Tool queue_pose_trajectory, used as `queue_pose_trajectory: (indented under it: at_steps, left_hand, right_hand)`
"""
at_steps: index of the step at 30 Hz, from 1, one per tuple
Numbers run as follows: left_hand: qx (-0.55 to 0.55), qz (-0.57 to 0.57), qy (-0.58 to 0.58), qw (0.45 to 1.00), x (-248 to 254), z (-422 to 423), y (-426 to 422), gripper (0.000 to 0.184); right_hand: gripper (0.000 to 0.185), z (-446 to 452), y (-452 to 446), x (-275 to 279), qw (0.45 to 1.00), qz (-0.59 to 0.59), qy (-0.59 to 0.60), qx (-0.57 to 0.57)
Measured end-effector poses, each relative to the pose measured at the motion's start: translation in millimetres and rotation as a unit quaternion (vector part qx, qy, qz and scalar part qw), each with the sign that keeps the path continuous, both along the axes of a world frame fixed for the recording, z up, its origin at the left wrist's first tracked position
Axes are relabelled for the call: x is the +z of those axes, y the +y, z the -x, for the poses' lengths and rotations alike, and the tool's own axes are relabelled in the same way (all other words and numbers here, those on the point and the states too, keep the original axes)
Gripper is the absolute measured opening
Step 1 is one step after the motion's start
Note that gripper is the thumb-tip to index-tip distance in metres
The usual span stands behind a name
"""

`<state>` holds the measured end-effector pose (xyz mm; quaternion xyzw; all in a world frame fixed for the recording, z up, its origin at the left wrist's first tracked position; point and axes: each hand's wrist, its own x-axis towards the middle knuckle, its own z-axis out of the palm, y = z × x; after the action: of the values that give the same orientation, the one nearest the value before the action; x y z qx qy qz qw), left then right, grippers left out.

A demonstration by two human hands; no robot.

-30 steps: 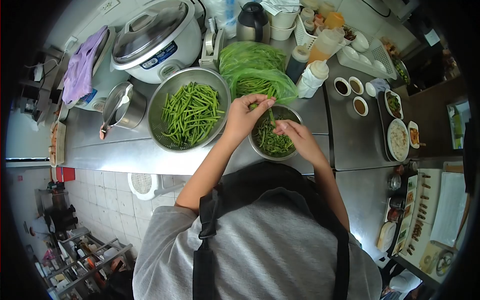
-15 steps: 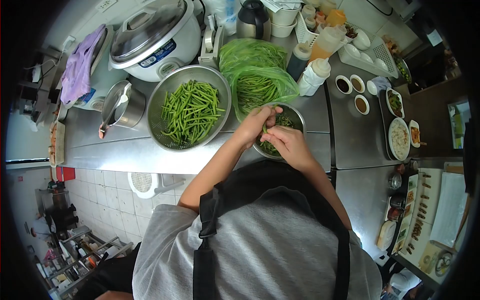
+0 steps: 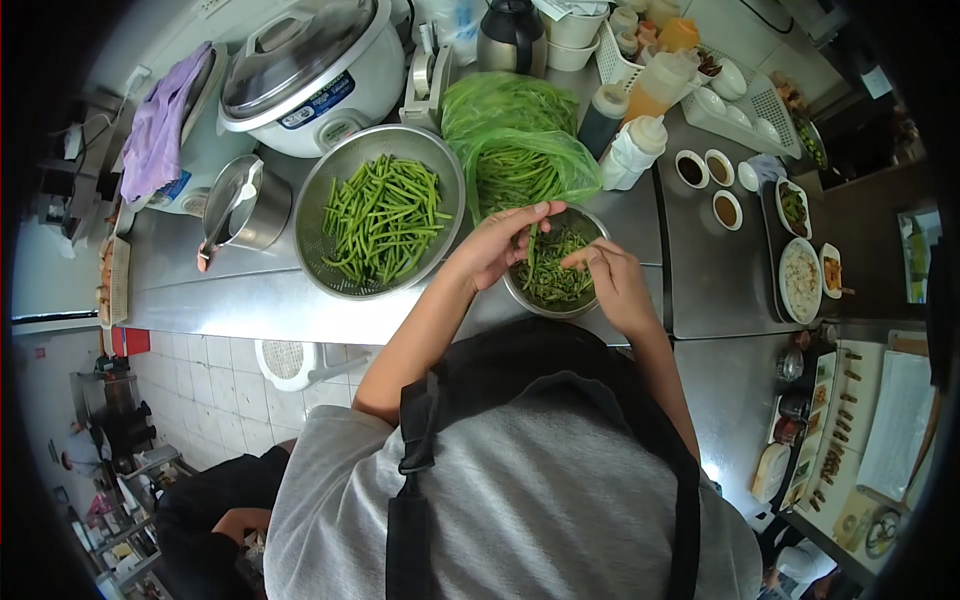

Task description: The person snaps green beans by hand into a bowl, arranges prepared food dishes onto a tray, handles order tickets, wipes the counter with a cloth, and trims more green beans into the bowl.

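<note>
My left hand (image 3: 497,243) is above the left side of a small metal bowl (image 3: 600,232), holding a green bean (image 3: 531,252) that points down between thumb and fingers. Over the bowl's right side is my right hand (image 3: 618,283), apart from the left, its thumb and index finger drawn together; whatever lies between them is too small to make out. Short green bean trimmings (image 3: 562,282) fill the bowl. To the left stands a large perforated colander (image 3: 312,262) of cut green beans (image 3: 383,222). Behind the bowl, a green plastic bag (image 3: 510,105) lies open on long whole beans (image 3: 515,178).
A rice cooker (image 3: 345,125), a steel pot (image 3: 265,215) and a thermal jug (image 3: 511,40) stand along the back. Sauce bottles (image 3: 636,150) are close behind the bowl. Sauce dishes (image 3: 727,210) and a rice plate (image 3: 799,278) sit right. A person in black (image 3: 215,510) is at lower left.
My hands have come apart: the right has moved right and slightly down, the left slightly left. More of the bowl and its trimmings shows. A person in black has come further into view at lower left.
</note>
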<state>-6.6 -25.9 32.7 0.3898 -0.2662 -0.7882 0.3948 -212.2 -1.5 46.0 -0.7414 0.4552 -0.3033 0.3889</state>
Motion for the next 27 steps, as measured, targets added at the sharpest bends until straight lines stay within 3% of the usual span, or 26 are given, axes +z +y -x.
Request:
queue_pose_trajectory:
  at_steps: [4, 7, 10, 15, 18, 20, 21, 22, 24, 25, 26, 27]
  left_hand:
    - [0.020, 0.001, -0.002, 1.000, 2, 5, 1, 0.039]
    - [0.021, -0.005, 0.025, 0.999, -2, 14, 7, 0.043]
    - [0.041, -0.029, 0.012, 0.999, 10, 21, 12, 0.041]
    - [0.035, -0.004, 0.017, 0.999, 7, 5, 12, 0.045]
    - [0.107, 0.064, -0.094, 0.988, 15, -32, 4, 0.037]
    - [0.157, 0.146, -0.270, 0.939, 32, -65, 5, 0.034]
    - [0.140, 0.235, -0.503, 0.820, 19, -95, 4, 0.033]
    - [0.112, 0.305, -0.697, 0.639, 6, -116, 2, 0.033]
    - [0.175, 0.311, -0.814, 0.459, 8, -115, 0, 0.029]
    - [0.179, 0.334, -0.810, 0.446, 11, -112, -3, 0.028]
    - [0.183, 0.357, -0.807, 0.434, 13, -108, -6, 0.027]
    - [0.159, 0.402, -0.747, 0.505, 16, -96, -14, 0.026]
  right_hand:
    - [0.015, -15, 0, 2, 0.997, 0.018, -0.054, -0.058]
    - [0.018, -28, -3, -7, 0.988, -0.074, -0.113, -0.075]
    - [0.022, -32, -10, -26, 0.953, -0.156, -0.254, -0.054]
    - [0.017, -26, -12, -28, 0.927, -0.231, -0.287, -0.064]
    - [0.018, -22, -10, -29, 0.934, -0.203, -0.275, -0.108]
    - [0.019, -15, -8, -30, 0.955, -0.162, -0.211, -0.132]
    - [0.020, -9, -7, -30, 0.966, -0.141, -0.165, -0.141]
    - [0.021, -5, -7, -31, 0.974, -0.121, -0.119, -0.150]
    - [0.023, 3, -11, -30, 0.979, -0.137, -0.011, -0.150]
    - [0.024, 4, -14, -29, 0.977, -0.143, 0.042, -0.150]
    - [0.023, 3, -14, -35, 0.984, -0.099, 0.016, -0.148]
    - [0.023, 2, -14, -45, 0.988, -0.055, -0.009, -0.146]
